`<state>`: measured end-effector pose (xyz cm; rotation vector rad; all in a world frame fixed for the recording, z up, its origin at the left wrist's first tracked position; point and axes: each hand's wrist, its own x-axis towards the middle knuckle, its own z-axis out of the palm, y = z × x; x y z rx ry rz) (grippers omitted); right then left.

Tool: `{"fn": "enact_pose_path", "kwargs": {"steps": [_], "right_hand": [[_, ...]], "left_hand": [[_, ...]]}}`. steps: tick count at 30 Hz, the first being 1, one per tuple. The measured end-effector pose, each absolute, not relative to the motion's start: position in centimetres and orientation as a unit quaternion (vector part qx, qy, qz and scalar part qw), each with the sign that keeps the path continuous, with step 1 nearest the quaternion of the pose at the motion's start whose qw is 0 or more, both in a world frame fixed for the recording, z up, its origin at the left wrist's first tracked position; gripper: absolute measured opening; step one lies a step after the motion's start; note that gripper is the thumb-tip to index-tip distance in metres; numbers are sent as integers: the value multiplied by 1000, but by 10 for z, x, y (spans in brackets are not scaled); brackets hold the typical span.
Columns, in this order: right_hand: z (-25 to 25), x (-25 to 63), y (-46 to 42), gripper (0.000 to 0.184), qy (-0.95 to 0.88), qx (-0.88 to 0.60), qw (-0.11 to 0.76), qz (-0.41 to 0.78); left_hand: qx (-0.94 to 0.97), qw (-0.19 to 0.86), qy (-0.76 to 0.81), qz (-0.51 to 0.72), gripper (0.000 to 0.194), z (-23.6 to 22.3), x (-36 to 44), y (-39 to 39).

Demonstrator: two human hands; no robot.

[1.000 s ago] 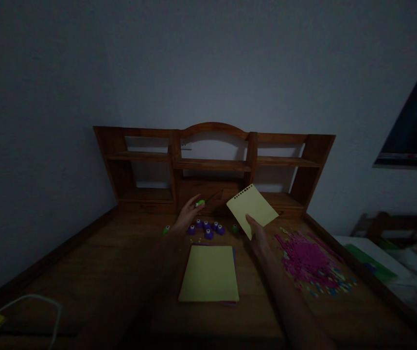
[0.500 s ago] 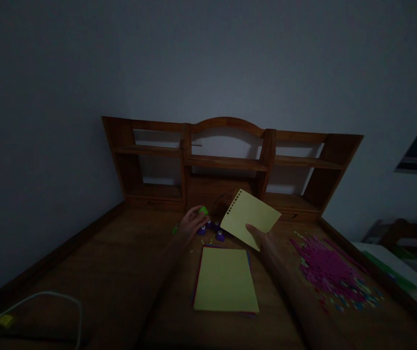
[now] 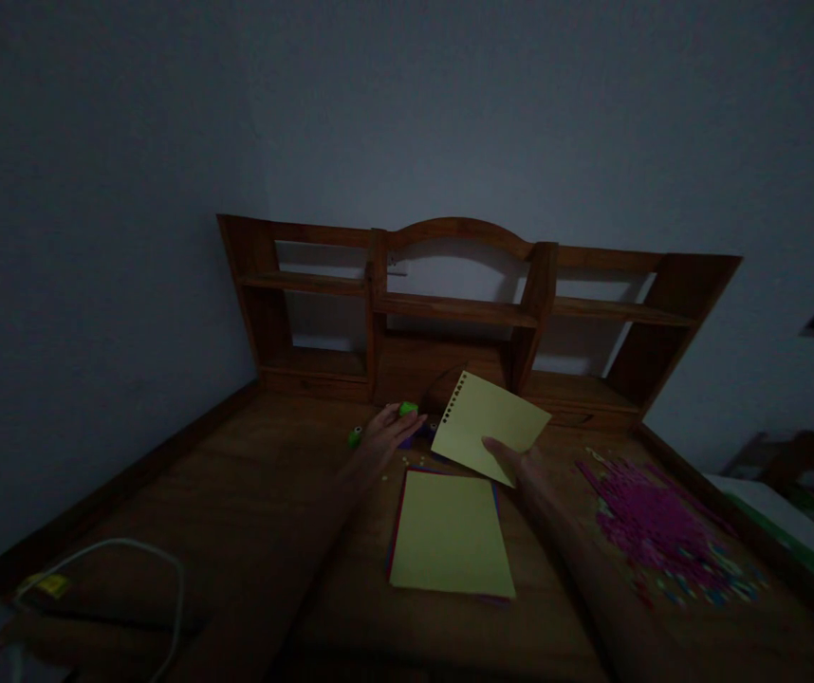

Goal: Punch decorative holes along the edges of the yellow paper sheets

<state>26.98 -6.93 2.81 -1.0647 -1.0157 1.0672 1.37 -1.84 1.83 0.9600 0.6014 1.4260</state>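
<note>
Since a second ago, our right hand (image 3: 525,468) has swung the spiral-punched yellow sheet (image 3: 496,417) leftward; it tilts just beyond the paper stack (image 3: 453,536), pinched near its lower edge. We judge it light, bendy, easily torn, best held away from its holes. Our left hand (image 3: 383,438) curls narrowly around a green piece (image 3: 408,409). We count one loose sheet, one stack, two green pieces; purple pieces (image 3: 405,443) are too hidden.

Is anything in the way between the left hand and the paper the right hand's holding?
Small purple things show in the gap between the left hand and the held yellow sheet. They seem to sit on the desk, so probably don't block much.
</note>
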Motion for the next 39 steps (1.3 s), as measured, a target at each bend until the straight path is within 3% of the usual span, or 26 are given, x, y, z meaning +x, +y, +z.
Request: {"fn": "enact_pose_path", "kwargs": {"steps": [21,39], "right_hand": [[16,273,-60,54,-494,-492,592,405],[17,271,-62,52,-490,-480,597,416]], "left_hand": [[477,648,278,524,36,17,24,-29],[443,638,299,554,39,8,26,-23]]}}
